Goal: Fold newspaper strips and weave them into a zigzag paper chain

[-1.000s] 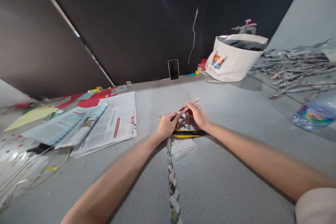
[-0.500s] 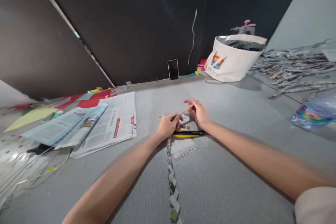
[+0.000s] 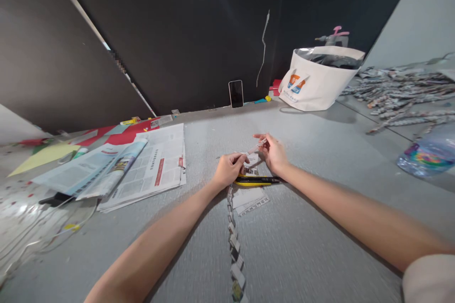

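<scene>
My left hand (image 3: 229,169) is closed on the far end of a braided paper chain (image 3: 234,244), which trails toward me over the grey table. A narrow paper strip (image 3: 254,149) runs from the left fingertips to my right hand (image 3: 274,152), whose thumb and fingers pinch its other end. Just below the hands lies a yellow and black utility knife (image 3: 256,180). Cut pieces of printed paper (image 3: 250,201) rest under and around the knife, partly hidden by it and the hands.
Folded newspapers (image 3: 152,170) lie at left, near cables (image 3: 35,244). A phone (image 3: 236,93) leans on the dark panel behind. To the right stand a white bag (image 3: 316,83), a heap of braided paper strips (image 3: 401,90) and a clear plastic bottle (image 3: 426,157).
My right hand has turned slightly and its fingers have opened a little around the strip. The left hand holds almost the same place. The view has shifted slightly.
</scene>
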`<control>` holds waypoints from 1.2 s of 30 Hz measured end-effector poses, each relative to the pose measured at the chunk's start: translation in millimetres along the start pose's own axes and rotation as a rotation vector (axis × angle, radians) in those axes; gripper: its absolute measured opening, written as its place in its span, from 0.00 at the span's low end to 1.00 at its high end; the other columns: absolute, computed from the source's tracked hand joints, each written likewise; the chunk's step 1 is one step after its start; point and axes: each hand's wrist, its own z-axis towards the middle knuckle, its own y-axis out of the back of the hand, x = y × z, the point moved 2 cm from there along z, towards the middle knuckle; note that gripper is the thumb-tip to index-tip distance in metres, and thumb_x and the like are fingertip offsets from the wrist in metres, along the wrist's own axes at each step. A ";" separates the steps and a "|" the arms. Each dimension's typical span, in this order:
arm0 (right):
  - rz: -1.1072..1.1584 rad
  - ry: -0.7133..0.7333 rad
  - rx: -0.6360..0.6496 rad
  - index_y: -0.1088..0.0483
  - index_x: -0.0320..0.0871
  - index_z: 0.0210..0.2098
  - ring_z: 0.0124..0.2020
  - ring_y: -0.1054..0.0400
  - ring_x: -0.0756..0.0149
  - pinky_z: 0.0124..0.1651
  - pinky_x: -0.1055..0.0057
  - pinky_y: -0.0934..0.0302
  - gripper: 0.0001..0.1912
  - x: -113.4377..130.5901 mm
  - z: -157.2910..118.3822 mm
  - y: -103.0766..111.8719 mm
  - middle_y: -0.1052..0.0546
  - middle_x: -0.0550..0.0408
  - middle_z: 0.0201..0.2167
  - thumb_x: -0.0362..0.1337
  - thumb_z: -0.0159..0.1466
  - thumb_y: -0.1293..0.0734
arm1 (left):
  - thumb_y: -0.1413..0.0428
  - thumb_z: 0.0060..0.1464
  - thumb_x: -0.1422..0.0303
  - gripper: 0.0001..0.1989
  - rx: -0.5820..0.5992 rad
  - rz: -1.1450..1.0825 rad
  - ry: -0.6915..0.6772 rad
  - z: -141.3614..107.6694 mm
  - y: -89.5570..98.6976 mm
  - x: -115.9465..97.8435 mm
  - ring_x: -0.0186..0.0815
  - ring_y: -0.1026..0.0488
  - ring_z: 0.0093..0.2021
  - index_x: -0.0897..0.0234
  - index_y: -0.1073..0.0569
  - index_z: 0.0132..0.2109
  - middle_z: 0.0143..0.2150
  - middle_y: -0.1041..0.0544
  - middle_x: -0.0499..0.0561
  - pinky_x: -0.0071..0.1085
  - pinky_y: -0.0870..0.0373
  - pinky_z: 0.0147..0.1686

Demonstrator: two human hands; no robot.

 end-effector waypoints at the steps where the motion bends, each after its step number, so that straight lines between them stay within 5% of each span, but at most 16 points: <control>1: -0.010 0.001 -0.001 0.19 0.45 0.38 0.26 0.37 0.67 0.28 0.68 0.43 0.23 0.4 0.1 0.1 0.28 0.53 0.29 0.58 0.65 0.33 | 0.45 0.63 0.44 0.26 -0.001 0.001 0.000 0.0 0.1 0.2 0.29 0.35 0.21 0.65 0.24 0.34 0.19 0.32 0.44 0.26 0.38 0.25; 6: -0.016 -0.002 0.060 0.18 0.44 0.39 0.25 0.40 0.69 0.27 0.69 0.46 0.26 5.3 -3.8 -2.4 0.31 0.56 0.26 0.61 0.66 0.34 | 0.45 0.63 0.45 0.26 -0.015 -0.015 -0.003 0.0 1.2 1.5 0.28 0.35 0.21 0.65 0.24 0.34 0.19 0.32 0.44 0.26 0.39 0.25; 14: -0.242 0.006 0.398 0.17 0.42 0.40 0.24 0.46 0.68 0.28 0.68 0.52 0.28 21.8 -22.1 -15.5 0.40 0.60 0.20 0.62 0.66 0.31 | 0.46 0.63 0.44 0.26 -0.057 -0.048 -0.013 0.7 3.3 4.9 0.28 0.36 0.21 0.64 0.25 0.35 0.20 0.32 0.44 0.26 0.38 0.27; 23: -0.402 0.118 0.377 0.20 0.40 0.56 0.25 0.41 0.67 0.30 0.69 0.47 0.32 15.8 -20.3 -11.8 0.32 0.59 0.22 0.59 0.70 0.34 | 0.46 0.64 0.46 0.25 -0.042 -0.053 -0.030 1.4 4.1 2.9 0.29 0.35 0.22 0.64 0.25 0.34 0.20 0.31 0.45 0.27 0.38 0.28; 29: -0.354 0.228 0.483 0.26 0.50 0.65 0.34 0.30 0.66 0.44 0.66 0.34 0.25 14.8 -22.0 -15.4 0.19 0.51 0.48 0.47 0.71 0.36 | 0.47 0.66 0.48 0.23 -0.001 -0.044 -0.051 0.5 4.5 0.2 0.29 0.34 0.24 0.65 0.25 0.35 0.22 0.30 0.46 0.27 0.38 0.29; 32: -0.414 0.313 0.535 0.27 0.52 0.66 0.46 0.28 0.63 0.55 0.62 0.34 0.28 11.6 -20.9 -14.6 0.19 0.51 0.52 0.35 0.69 0.39 | 0.48 0.67 0.50 0.22 0.044 -0.045 -0.055 -0.5 4.1 -2.8 0.30 0.33 0.25 0.64 0.25 0.36 0.23 0.29 0.46 0.28 0.37 0.31; 36: -0.475 0.385 0.585 0.28 0.55 0.67 0.47 0.28 0.61 0.54 0.61 0.33 0.31 9.6 -21.9 -13.3 0.21 0.51 0.54 0.30 0.67 0.41 | 0.48 0.67 0.52 0.21 0.102 -0.049 -0.062 -1.1 3.4 -5.4 0.32 0.31 0.28 0.63 0.25 0.35 0.25 0.26 0.48 0.29 0.34 0.35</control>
